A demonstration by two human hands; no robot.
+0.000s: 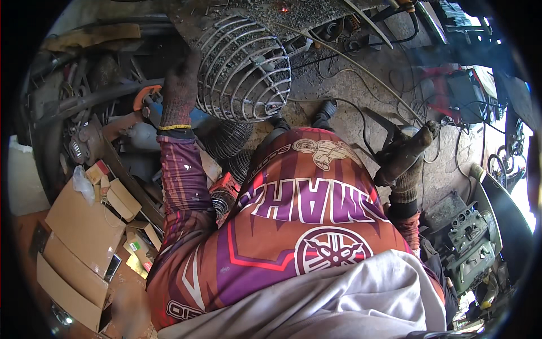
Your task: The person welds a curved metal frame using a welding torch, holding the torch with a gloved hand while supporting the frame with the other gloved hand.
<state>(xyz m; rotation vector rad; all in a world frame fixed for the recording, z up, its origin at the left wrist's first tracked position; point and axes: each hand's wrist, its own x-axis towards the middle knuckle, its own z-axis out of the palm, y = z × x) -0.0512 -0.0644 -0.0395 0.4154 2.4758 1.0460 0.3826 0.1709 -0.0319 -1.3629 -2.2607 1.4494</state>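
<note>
Near the top centre, just beside the gloved left hand [179, 96], a rounded metal wire cage [248, 68], tilted, with the narrowing coiled end toward the body. Left fingers dark and shadowed at the cage's left edge; cannot tell wide from narrow, nor contact from a small gap. Well apart to the right, the right hand [403, 161] in a thick dark glove, at the lower end of a long thin rod [353, 63] slanting up and leftward above the floor [344, 87]; cannot tell the exact closing of those fingers.

Beyond the cage, a worktop [254, 11] strewn with dark grit, with a small red glow [284, 9] toward the upper edge. In the way between cage and right hand, loose cables [364, 127] across the floor and a foot in a dark sandal [324, 113]. Below the cage, partly covered by it, dark ribbed coils [226, 138]. Next to the left wrist, an orange guard-like piece [145, 97]. Farther down on the left, cardboard boxes [84, 226] topped by a clear plastic bag [83, 183]. Along the right, a red-and-grey machine [468, 93] among tangled wires and, lower, a greasy grey engine casing [466, 234].
</note>
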